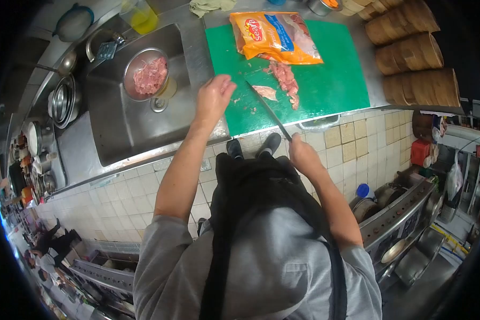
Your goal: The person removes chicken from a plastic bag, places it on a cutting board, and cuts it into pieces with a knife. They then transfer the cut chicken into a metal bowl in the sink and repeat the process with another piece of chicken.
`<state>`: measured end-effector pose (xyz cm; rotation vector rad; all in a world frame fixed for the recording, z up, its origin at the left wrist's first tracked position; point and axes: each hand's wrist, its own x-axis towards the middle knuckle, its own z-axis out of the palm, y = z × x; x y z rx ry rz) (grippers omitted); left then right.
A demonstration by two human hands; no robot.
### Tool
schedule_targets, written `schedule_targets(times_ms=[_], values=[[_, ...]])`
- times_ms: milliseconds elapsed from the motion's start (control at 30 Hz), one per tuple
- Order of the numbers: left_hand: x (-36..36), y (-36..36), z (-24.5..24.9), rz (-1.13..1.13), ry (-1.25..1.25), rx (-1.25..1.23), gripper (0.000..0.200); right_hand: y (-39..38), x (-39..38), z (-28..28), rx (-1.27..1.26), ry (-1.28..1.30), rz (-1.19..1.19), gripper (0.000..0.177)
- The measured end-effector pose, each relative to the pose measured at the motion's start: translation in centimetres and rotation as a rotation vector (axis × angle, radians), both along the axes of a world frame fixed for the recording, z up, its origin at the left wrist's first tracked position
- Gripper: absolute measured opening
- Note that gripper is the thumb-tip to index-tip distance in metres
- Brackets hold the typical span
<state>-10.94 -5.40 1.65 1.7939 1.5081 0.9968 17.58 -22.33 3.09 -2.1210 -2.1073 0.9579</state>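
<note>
My right hand [302, 153] grips the handle of a long knife [268, 111], whose blade points up-left over the green cutting board [336, 80]. My left hand [214, 97] hovers at the board's left edge, fingers loosely spread and holding nothing. A small piece of raw meat [265, 92] lies just beyond the knife tip. A strip of raw meat pieces [286, 80] spills from an orange plastic bag [274, 37] at the board's far side.
A steel sink [112, 117] on the left holds a metal bowl of cut meat [149, 74]. Stacked bamboo steamers [413, 58] stand right of the board. Pots and bowls [64, 98] line the far left. Below is a tiled counter front.
</note>
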Motion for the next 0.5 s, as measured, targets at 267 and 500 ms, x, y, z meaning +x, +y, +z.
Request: schedule_targets(times_ms=[267, 500], values=[[1.5, -0.9, 1.4, -0.137, 0.282, -0.022, 0.057, 1.2, 1.9, 1.1, 0.170, 0.023, -0.137, 0.020], [0.7, -1.4, -0.7, -0.194, 0.290, 0.018, 0.028, 0.0, 0.1, 2.4, 0.159, 0.066, -0.058, 0.019]])
